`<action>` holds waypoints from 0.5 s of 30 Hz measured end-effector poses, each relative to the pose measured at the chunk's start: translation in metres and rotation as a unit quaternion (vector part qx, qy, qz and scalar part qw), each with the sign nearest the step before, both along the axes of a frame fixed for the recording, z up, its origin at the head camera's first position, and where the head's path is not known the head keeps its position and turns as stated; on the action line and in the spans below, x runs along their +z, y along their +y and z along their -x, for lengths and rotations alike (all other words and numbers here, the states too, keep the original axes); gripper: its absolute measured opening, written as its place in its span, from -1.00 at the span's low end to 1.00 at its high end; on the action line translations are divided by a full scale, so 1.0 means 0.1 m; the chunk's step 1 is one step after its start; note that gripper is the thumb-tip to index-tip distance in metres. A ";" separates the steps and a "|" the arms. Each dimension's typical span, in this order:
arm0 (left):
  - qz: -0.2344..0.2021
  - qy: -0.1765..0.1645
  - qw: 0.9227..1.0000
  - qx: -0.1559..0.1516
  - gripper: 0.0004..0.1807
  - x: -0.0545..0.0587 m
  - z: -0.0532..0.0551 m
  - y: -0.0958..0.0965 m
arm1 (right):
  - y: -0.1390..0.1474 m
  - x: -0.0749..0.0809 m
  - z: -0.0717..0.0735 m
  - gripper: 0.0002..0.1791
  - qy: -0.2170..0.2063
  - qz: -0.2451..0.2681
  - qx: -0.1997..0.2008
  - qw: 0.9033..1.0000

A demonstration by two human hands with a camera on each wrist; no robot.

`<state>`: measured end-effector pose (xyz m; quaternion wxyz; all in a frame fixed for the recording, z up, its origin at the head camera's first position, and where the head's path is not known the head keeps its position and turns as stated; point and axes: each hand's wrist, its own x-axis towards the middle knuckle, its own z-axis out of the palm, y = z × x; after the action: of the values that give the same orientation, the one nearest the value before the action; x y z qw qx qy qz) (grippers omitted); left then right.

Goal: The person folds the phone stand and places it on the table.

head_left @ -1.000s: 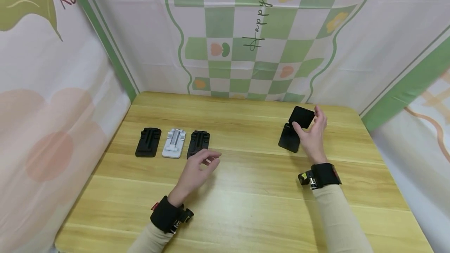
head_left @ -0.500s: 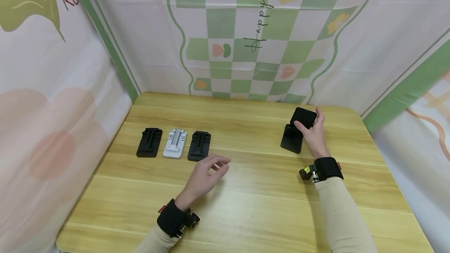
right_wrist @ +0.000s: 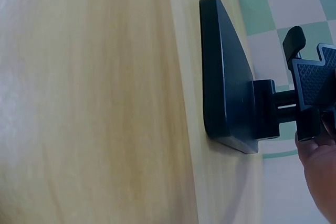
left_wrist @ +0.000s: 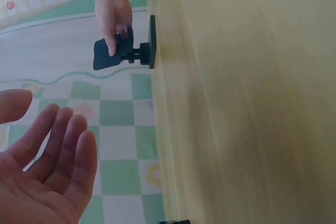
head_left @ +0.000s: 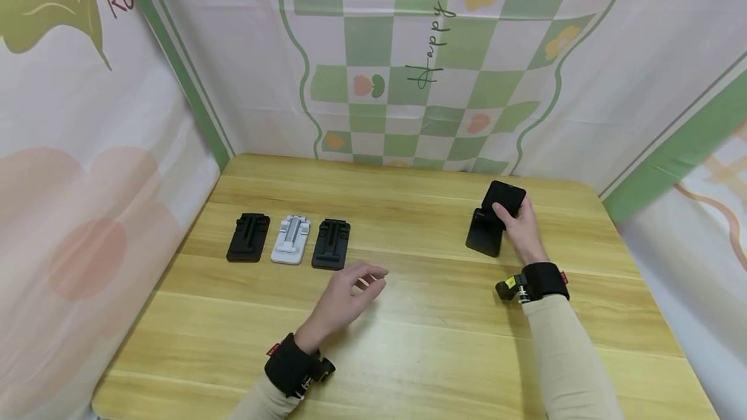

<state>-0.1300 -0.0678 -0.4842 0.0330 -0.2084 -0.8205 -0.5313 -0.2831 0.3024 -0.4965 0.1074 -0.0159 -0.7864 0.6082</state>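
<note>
At the right of the table stands an unfolded black phone stand (head_left: pixel 484 233), its base on the wood and its upper plate raised. My right hand (head_left: pixel 525 232) grips that plate, thumb over the front and fingers behind it. The right wrist view shows the stand's thick base (right_wrist: pixel 231 77) and the hinged bracket above it. My left hand (head_left: pixel 344 300) hovers over the table with relaxed fingers, holding nothing; its palm side shows in the left wrist view. Nearest to it lies a folded black phone stand (head_left: pixel 331 243).
To the left of that folded stand, a white folded phone stand (head_left: pixel 290 239) and another black one (head_left: pixel 248 237) lie in a row. The wooden table (head_left: pixel 408 355) ends at a patterned curtain (head_left: pixel 367 115) behind, with more cloth hanging on both sides.
My right fingers, spread beside the upper plate before, have closed round it. My left hand has moved right and nearer to me, away from the folded black stand.
</note>
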 end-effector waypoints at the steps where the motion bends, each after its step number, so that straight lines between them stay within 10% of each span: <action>1: 0.001 0.000 1.000 -0.002 -0.78 -0.02 0.01 0.00 | 0.00 0.00 0.00 -0.51 0.000 0.003 -0.002 1.000; 15: 0.003 0.005 1.000 -0.013 -0.71 -0.06 0.03 0.06 | -0.05 0.03 -0.06 -0.35 0.000 -0.063 -0.060 0.996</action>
<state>-0.1328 -0.0618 -0.4906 0.0294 -0.2221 -0.8192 -0.5280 -0.2775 0.2972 -0.4940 0.1448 -0.0558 -0.8210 0.5495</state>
